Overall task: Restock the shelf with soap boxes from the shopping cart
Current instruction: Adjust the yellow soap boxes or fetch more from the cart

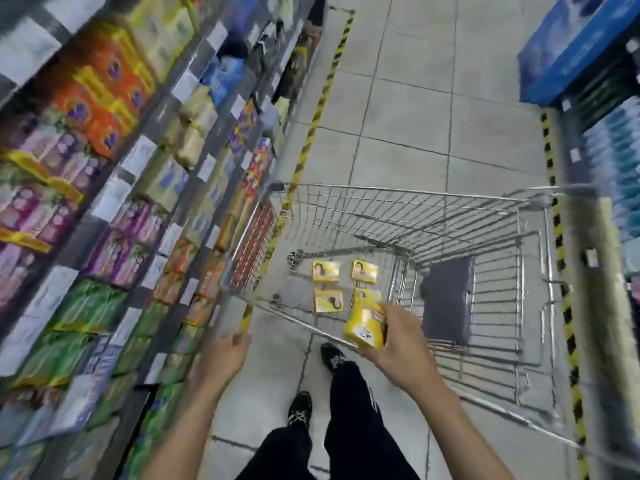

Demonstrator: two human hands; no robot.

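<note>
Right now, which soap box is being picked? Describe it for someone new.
Find the wire shopping cart in the aisle. At its near edge, the right hand grips a yellow soap box. Unlike the three boxes flat on the cart floor, it's raised and tilted.

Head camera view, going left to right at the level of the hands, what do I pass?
Stocked shelf → left hand at the shopping cart corner → right hand gripping a yellow soap box → grey cart seat flap → right striped floor tape.

Shop aisle: stocked shelves (104,202), cart (415,216).
</note>
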